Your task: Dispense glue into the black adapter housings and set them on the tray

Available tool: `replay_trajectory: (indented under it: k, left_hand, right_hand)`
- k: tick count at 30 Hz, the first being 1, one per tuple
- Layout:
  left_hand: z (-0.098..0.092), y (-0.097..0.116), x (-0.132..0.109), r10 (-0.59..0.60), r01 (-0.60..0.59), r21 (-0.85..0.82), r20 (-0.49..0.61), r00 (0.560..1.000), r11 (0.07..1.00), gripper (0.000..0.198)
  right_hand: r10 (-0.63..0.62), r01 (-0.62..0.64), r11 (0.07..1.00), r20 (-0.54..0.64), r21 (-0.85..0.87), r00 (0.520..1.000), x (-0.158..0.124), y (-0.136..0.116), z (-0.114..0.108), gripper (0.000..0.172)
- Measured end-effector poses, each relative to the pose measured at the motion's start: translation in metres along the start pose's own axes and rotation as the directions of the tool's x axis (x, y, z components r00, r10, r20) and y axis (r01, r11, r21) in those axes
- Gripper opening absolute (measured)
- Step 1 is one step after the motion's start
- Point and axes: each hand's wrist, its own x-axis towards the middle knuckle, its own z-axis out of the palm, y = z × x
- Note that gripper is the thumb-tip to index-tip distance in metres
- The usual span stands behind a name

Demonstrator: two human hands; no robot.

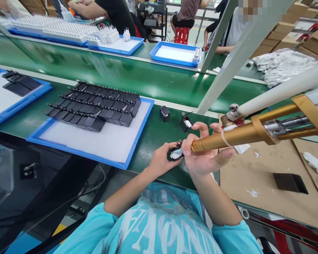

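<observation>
My left hand [164, 158] grips a small black plug-adapter housing [175, 153], its metal prongs upward and a pale inside showing. My right hand [202, 150] is curled around the front of a gold dispensing gun [214, 138], whose narrow end points at the housing. Fingertips of the right hand meet the housing's right side. Beyond the hands, an adapter housing with a white inside and loose wires [186, 123] lies on the green bench. To its left, another black adapter [164, 113] stands upright. What the gun's tip touches is hidden by my fingers.
A blue-rimmed tray [122, 165] at left bears rows of black adapters [95, 106]. Another tray [46, 85] sits farther left. Cardboard [243, 187] at right carries a black open case [290, 182]. A slanted white post [228, 70] rises past the bench. Co-workers sit beyond.
</observation>
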Motion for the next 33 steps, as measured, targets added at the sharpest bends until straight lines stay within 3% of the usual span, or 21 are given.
replay_trajectory:
  k: [7, 12, 15, 18, 20, 23, 27, 29, 32, 33]
  left_hand:
    - [-0.004, -0.005, 0.004, -0.177, 0.168, 0.144, 0.049, 0.983, 0.975, 0.033]
    - [-0.011, -0.011, 0.009, -0.235, 0.215, 0.222, 0.064, 0.97, 0.951, 0.029]
    - [-0.016, -0.011, 0.012, -0.219, 0.196, 0.204, 0.099, 0.971, 0.959, 0.03]
    - [-0.019, -0.009, 0.018, -0.213, 0.183, 0.199, 0.139, 0.967, 0.963, 0.03]
    - [-0.02, -0.006, 0.023, -0.216, 0.18, 0.214, 0.161, 0.963, 0.96, 0.029]
    - [-0.02, -0.002, 0.032, -0.206, 0.163, 0.221, 0.187, 0.961, 0.962, 0.03]
    - [-0.018, -0.002, 0.04, -0.173, 0.138, 0.151, 0.251, 0.952, 0.979, 0.03]
    - [-0.017, -0.004, 0.041, -0.15, 0.127, 0.099, 0.283, 0.947, 0.987, 0.032]
    - [-0.015, -0.01, 0.038, -0.105, 0.101, 0.028, 0.278, 0.955, 0.994, 0.035]
    - [-0.014, -0.012, 0.037, -0.087, 0.089, 0.004, 0.266, 0.96, 0.996, 0.035]
  right_hand:
    - [-0.052, 0.052, 0.993, 0.004, -0.106, 0.999, 0.002, 0.002, -0.006, 0.044]
    - [-0.139, 0.126, 0.974, -0.06, -0.187, 0.988, 0.01, 0.001, -0.039, 0.035]
    - [-0.241, 0.162, 0.873, -0.119, -0.459, 0.963, 0.015, -0.002, -0.07, 0.026]
    - [-0.29, 0.107, 0.715, -0.154, -0.691, 0.944, 0.02, -0.009, -0.099, 0.04]
    - [-0.282, 0.058, 0.652, -0.171, -0.756, 0.944, 0.023, -0.015, -0.116, 0.048]
    - [-0.215, 0.003, 0.629, -0.169, -0.778, 0.962, 0.03, -0.023, -0.139, 0.054]
    - [-0.148, 0.0, 0.568, -0.102, -0.823, 0.984, 0.037, -0.027, -0.16, 0.059]
    - [-0.245, 0.059, 0.453, -0.061, -0.889, 0.968, 0.034, -0.027, -0.166, 0.063]
    - [-0.499, 0.18, 0.124, 0.095, -0.976, 0.861, 0.023, -0.026, -0.166, 0.066]
    - [-0.495, 0.233, 0.028, 0.189, -0.972, 0.848, 0.018, -0.025, -0.165, 0.063]
